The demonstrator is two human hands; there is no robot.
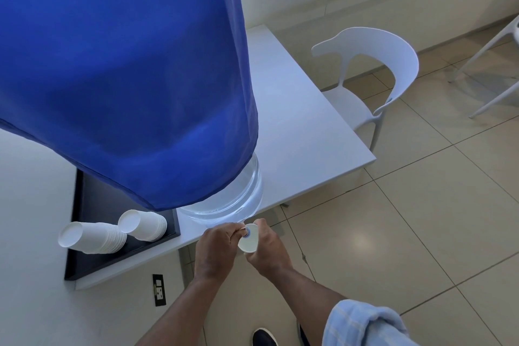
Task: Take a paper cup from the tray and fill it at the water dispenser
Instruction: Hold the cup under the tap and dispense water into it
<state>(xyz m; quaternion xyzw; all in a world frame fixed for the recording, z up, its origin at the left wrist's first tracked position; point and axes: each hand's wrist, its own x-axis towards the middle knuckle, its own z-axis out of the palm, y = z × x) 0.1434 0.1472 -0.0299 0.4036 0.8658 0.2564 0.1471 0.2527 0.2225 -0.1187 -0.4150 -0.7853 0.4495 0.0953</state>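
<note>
A big water bottle under a blue cloth cover [126, 70] stands on the white table [303, 126], its clear base [236, 199] showing at the table's front edge. My right hand [266, 250] holds a white paper cup [248, 241] just below the small blue tap [247, 231]. My left hand [216, 250] has its fingers closed on the tap. Two lying stacks of paper cups [92, 237] [143, 225] rest on a black tray [84, 202] to the left.
A white plastic chair [373, 76] stands at the table's right side, with another chair's legs [494, 64] at the far right. Beige tiled floor [421, 219] lies below. A wall socket [159, 289] sits under the table edge. My shoe [264, 337] shows at the bottom.
</note>
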